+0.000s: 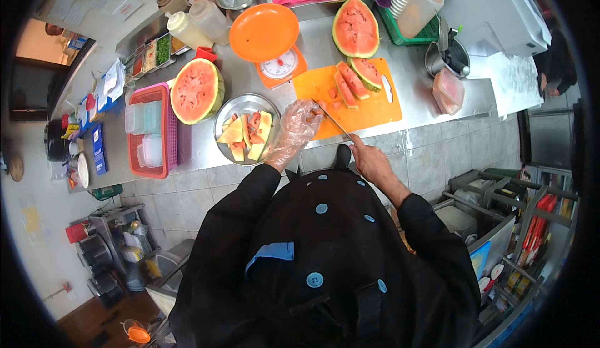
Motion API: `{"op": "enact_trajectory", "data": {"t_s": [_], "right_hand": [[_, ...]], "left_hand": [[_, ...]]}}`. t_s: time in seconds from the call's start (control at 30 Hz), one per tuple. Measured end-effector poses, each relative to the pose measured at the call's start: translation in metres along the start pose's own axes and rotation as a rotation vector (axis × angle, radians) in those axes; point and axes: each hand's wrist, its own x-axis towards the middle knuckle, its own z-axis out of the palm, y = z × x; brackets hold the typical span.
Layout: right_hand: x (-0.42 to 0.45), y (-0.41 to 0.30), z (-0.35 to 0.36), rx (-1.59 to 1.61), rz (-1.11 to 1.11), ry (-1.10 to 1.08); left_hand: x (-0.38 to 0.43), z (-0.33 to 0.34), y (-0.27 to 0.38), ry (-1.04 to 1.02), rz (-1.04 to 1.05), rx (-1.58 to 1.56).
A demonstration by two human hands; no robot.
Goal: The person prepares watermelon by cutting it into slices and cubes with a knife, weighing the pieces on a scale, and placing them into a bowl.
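My left hand [299, 126], in a clear plastic glove, is curled round a small watermelon piece [320, 109] over the left part of an orange cutting board [382, 106]. My fingers partly hide the piece. In my bare right hand [373, 161] is a knife [338, 123], its blade slanting up to the left fingertips. Watermelon slices [350, 83] and a thicker rind-on wedge [366, 73] lie farther back on the board, with small red bits nearby. Left of my gloved hand, a round metal dish [219, 138] holds cut rinds [258, 138] with some red flesh on them.
A cut watermelon half [196, 91] stands left, another large cut piece [355, 28] behind the board. An orange kitchen scale [279, 66] stands between them. A red basket [172, 132] holds plastic tubs; squeeze bottles [187, 29] are behind. A lidded plastic container [448, 92] sits right.
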Motion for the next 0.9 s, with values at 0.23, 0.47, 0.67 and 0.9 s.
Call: {"op": "enact_trajectory", "data": {"t_s": [0.23, 0.47, 0.67, 0.9], "right_hand": [[-0.023, 0.030, -0.002, 0.459, -0.079, 0.081], [-0.061, 0.052, 0.015, 0.713, 0.123, 0.012], [-0.033, 0.043, 0.036, 0.814, 0.094, -0.021], [-0.034, 0.031, 0.019, 0.298, 0.045, 0.136]], "left_hand": [[0.027, 0.002, -0.009, -0.109, 0.000, 0.134], [0.069, 0.011, 0.008, -0.463, 0.206, 0.377], [0.051, 0.023, -0.032, -0.413, 0.299, 0.313], [0.025, -0.030, 0.021, -0.014, 0.258, 0.320]]}}
